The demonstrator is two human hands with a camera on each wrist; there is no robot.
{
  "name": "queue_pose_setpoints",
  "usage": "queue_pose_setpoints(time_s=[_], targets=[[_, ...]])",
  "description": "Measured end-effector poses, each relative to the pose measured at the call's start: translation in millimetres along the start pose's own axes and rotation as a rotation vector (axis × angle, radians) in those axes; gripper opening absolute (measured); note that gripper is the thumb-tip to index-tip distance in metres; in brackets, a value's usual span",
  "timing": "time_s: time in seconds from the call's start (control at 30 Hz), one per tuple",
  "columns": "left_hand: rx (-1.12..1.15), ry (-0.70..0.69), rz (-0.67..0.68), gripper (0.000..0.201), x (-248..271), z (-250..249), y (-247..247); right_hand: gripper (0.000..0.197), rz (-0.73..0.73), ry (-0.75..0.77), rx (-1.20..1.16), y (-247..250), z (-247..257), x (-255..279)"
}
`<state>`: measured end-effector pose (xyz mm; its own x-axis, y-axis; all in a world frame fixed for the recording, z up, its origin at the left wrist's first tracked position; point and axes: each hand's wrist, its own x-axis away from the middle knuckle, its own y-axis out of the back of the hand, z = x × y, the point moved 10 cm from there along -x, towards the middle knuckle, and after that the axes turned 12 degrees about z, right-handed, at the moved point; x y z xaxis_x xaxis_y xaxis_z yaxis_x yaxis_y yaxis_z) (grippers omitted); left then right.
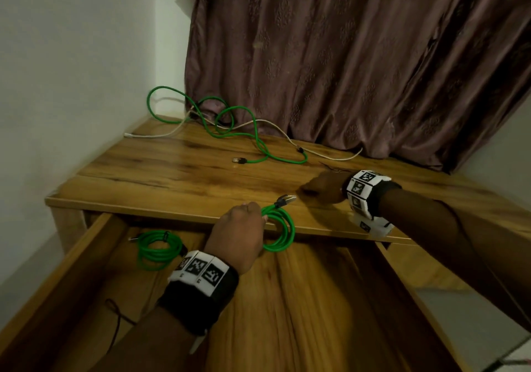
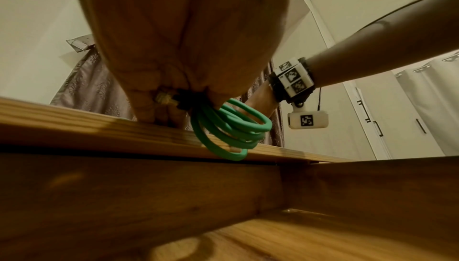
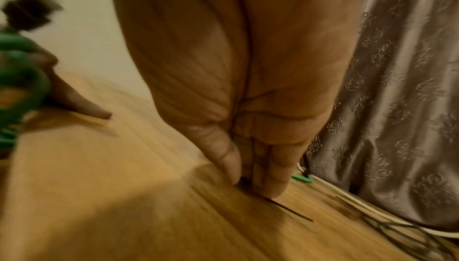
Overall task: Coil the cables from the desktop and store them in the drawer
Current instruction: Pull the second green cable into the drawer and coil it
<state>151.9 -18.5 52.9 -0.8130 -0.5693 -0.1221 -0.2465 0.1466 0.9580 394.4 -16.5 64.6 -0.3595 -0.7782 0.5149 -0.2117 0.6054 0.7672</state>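
Observation:
My left hand (image 1: 238,228) grips a coiled green cable (image 1: 280,228) over the desk's front edge, above the open drawer (image 1: 71,271); its metal plug sticks up past my fingers. In the left wrist view the coil (image 2: 223,127) hangs from my curled fingers (image 2: 159,104). My right hand (image 1: 319,187) is down on the desktop (image 1: 172,170), thumb and fingertips (image 3: 270,182) pinching a thin black tie (image 3: 290,210). A second green coil (image 1: 158,252) lies in the drawer. A loose green cable (image 1: 238,130) and a white cable (image 1: 316,150) sprawl at the back of the desk.
A brown curtain (image 1: 344,55) hangs against the desk's back edge, with a white wall to the left. More thin black ties (image 3: 397,232) lie by the curtain near my right hand. A thin dark cord (image 1: 115,314) lies in the drawer's left part.

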Motion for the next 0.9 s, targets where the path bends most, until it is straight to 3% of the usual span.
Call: queue_pose_setpoints(time_s=[0.1,0.23,0.3,0.43,0.5,0.6,0.7,0.8,0.9], targets=[[0.008,-0.014,-0.029,0.03,3,-3,6,0.014,-0.048,0.034,-0.052,5,12,14],[0.009,-0.016,-0.032,0.031,5,-5,8,0.027,-0.24,-0.228,-0.253,29,-35,41],[0.014,-0.019,-0.035,0.03,6,-5,7,0.021,-0.287,-0.275,-0.332,31,-56,51],[0.005,-0.017,-0.062,0.029,6,-4,6,0.021,-0.28,-0.252,-0.297,23,-49,54],[-0.015,-0.013,-0.067,0.03,4,-4,3,0.033,-0.233,-0.28,-0.247,15,-43,53],[-0.032,-0.015,-0.073,0.032,3,-3,1,0.05,-0.114,-0.284,-0.368,-7,-38,49],[-0.028,-0.025,-0.084,0.031,3,-3,1,0.036,-0.088,-0.221,-0.593,-20,-28,42],[-0.032,-0.039,-0.089,0.028,2,-2,0,0.036,-0.157,-0.173,-0.879,-17,-34,41],[-0.029,-0.043,-0.087,0.028,1,-2,-1,0.016,-0.321,-0.152,-0.68,12,-39,59]])
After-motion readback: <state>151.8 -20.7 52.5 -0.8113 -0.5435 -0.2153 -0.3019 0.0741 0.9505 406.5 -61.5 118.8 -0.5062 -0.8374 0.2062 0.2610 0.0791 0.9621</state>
